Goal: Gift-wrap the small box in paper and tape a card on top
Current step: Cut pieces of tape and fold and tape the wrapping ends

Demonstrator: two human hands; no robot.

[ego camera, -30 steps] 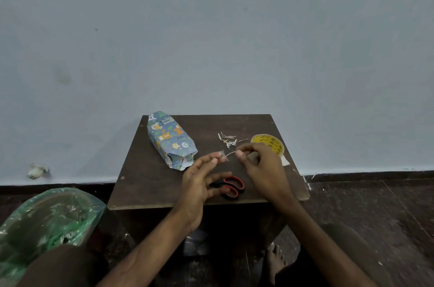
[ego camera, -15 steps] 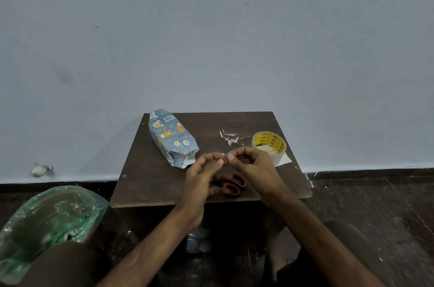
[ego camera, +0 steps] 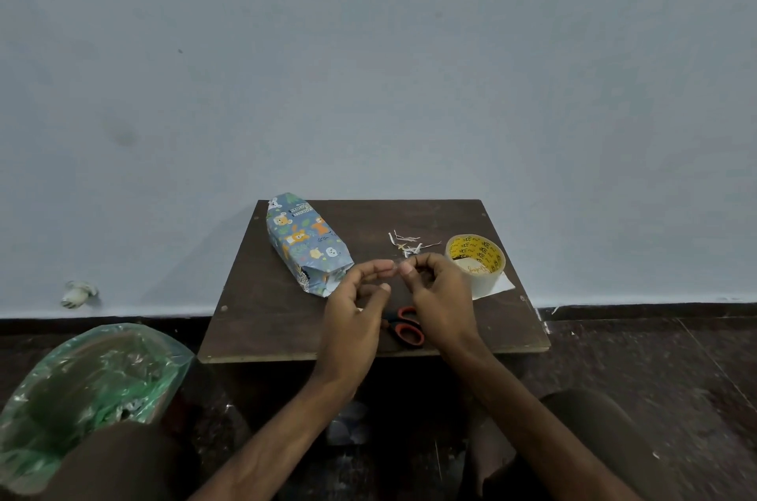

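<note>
- Here, your left hand and right hand touched fingertip to fingertip; whether they pinched anything, I couldn't tell.
- The wrapped box lay left on the tabletop, tape roll near, likely for sealing.

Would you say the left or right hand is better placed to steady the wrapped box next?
Probably left: the left hand hovers right beside the wrapped box, while the right hand sits further off, by the tape roll.
</note>
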